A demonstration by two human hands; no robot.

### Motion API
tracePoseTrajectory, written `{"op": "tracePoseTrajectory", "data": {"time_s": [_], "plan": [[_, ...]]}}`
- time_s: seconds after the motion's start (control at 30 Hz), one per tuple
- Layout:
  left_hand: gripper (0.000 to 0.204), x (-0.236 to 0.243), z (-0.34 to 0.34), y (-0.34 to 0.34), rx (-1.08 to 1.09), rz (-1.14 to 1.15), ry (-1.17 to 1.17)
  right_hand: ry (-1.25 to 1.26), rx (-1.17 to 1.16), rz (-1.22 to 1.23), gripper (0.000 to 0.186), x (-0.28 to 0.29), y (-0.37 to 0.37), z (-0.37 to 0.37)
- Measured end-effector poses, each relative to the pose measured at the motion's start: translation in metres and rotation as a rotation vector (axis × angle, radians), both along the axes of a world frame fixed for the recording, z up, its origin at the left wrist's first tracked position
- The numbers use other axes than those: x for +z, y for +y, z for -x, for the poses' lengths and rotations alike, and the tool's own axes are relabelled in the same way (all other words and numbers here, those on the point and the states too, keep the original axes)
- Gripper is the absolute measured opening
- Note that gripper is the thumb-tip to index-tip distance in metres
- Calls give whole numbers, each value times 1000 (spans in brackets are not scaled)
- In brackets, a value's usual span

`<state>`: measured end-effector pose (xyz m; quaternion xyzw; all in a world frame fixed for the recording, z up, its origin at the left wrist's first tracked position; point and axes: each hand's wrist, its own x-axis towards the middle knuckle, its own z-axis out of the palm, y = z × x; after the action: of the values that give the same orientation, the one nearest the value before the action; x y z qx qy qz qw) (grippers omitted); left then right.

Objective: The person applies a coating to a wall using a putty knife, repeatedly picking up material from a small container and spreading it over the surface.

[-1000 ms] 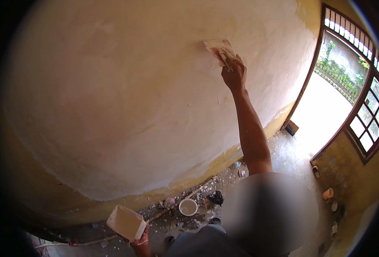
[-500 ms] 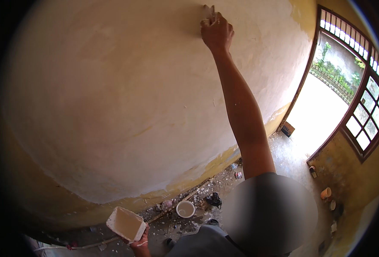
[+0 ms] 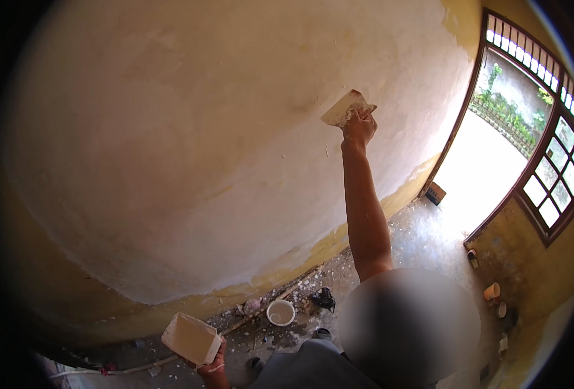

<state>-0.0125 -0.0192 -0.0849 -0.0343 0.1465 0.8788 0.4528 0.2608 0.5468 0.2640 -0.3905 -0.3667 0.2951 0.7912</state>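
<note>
My right hand (image 3: pixel 360 128), at the end of a raised arm, grips a wide, pale putty knife (image 3: pixel 343 108) smeared with whitish paste. The blade is close to the wall (image 3: pixel 190 155), which is coated in whitish filler with yellow paint along its lower edge; whether it touches cannot be told. Low on the left, my left hand (image 3: pixel 217 364) holds a white, squarish tub (image 3: pixel 192 339) from beneath and the side. The tub's top faces up and shows a beige inside, and its rim is crusted with paste.
A white round bucket (image 3: pixel 280 313) stands on the debris-strewn floor, beside a black bag-like item (image 3: pixel 324 299). A long pole (image 3: pixel 235 327) lies along the wall's foot. At right are an open doorway (image 3: pixel 501 155), a cardboard box (image 3: pixel 435 194) and orange containers (image 3: pixel 492 291).
My right hand has come down from high on the wall and slightly to the right, with the putty knife's blade now turned into view. My left hand and the tub have barely moved.
</note>
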Motion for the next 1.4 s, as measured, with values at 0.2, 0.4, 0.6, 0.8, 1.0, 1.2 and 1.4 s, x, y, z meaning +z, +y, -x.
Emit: {"op": "tracePoseTrajectory", "data": {"time_s": [0.2, 0.4, 0.6, 0.8, 1.0, 1.2, 1.4], "plan": [[76, 3, 4, -11, 20, 6, 37, -370, -116, 251, 32, -1, -11, 48], [76, 9, 5, -3, 8, 16, -20, -546, -167, 29, 18, 80, -90, 104], [76, 14, 4, -3, -17, -15, 57, -759, -15, -500, 26, 65, -151, 162], [76, 3, 4, -3, 10, 5, -88, -3, 214, -113, 25, 10, -55, 63], [75, 1, 1, 4, -16, 59, -2, -32, -108, 135, 32, 14, 35, -24], [67, 2, 5, -4, -51, 0, -4, -677, -264, -33, 27, 38, -47, 61], [74, 12, -2, -3, 15, 65, -26, -387, 62, -34, 36, -13, -67, 36]]}}
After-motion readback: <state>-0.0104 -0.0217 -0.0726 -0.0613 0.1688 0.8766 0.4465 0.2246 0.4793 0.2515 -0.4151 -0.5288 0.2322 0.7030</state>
